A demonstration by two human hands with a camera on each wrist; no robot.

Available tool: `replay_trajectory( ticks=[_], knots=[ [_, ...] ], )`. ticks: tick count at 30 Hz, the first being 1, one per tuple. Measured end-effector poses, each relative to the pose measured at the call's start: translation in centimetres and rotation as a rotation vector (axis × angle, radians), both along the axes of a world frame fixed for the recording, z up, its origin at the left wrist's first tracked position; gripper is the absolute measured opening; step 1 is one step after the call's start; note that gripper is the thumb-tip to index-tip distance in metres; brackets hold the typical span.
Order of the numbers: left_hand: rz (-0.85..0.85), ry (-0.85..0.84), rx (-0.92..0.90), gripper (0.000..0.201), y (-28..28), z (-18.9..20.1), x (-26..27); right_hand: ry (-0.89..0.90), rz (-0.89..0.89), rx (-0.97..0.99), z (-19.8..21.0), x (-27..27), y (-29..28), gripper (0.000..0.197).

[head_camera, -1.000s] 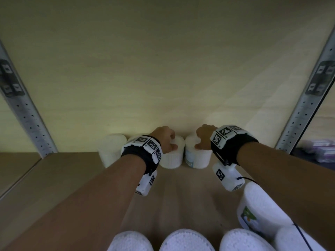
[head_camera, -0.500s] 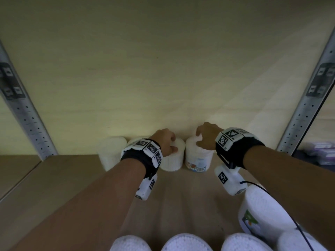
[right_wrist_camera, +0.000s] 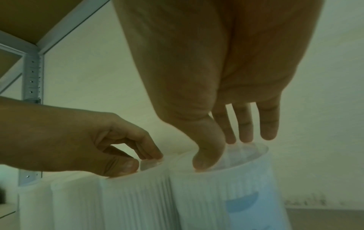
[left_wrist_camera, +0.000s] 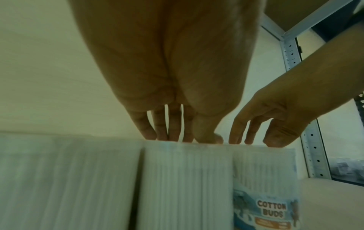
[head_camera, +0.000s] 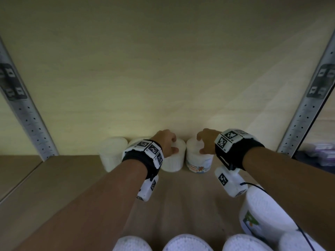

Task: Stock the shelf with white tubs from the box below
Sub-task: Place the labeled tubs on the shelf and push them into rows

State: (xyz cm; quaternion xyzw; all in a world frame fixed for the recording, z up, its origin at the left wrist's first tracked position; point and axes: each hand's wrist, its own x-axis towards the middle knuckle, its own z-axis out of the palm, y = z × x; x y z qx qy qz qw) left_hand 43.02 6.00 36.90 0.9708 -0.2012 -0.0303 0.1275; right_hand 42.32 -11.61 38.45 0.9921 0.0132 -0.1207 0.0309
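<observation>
A row of white ribbed tubs stands against the back wall of the wooden shelf [head_camera: 72, 187]. My left hand [head_camera: 173, 145] grips the third tub [head_camera: 172, 163] by its top, thumb at the near rim and fingers curled over the lid [right_wrist_camera: 143, 161]. Touching it on the right is a tub labelled "Cotton Buds" [head_camera: 198, 160]. My right hand [head_camera: 200, 144] hovers over this one, its thumb tip and loosely spread fingertips touching the lid [right_wrist_camera: 222, 154]. The left wrist view shows both tubs [left_wrist_camera: 185, 179] [left_wrist_camera: 265, 179] side by side.
Two more tubs [head_camera: 113, 153] stand left of my left hand, the nearer one mostly hidden by my wrist. Several tubs [head_camera: 187, 243] line the front edge, with a larger one [head_camera: 262, 214] at the right. Grey uprights [head_camera: 27, 115] [head_camera: 306, 109] frame the bay.
My right hand turned the labelled tub so its label faces front, and its fingers have loosened on the lid. The left hand has stayed on its tub.
</observation>
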Motion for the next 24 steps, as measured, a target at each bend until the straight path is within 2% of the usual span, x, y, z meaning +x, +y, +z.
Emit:
replay_trajectory(
  ticks=[6, 11, 20, 24],
  knots=[
    [-0.001, -0.003, -0.002, 0.048, 0.0, 0.0, 0.0, -0.054, 0.026, 0.090, 0.0, -0.2, -0.2, 0.052],
    [-0.002, 0.004, 0.009, 0.048, 0.0, 0.1, -0.1, -0.014, 0.037, 0.112, 0.3, -0.4, 0.0, 0.057],
    [-0.052, 0.070, 0.014, 0.045, 0.3, 0.3, -0.2, -0.036, 0.073, 0.037, -0.7, 0.1, -0.4, 0.057],
    [-0.104, 0.120, 0.044, 0.055, 0.2, 0.9, -0.3, -0.035, 0.072, 0.031, -0.8, 0.2, -0.5, 0.061]
  ],
)
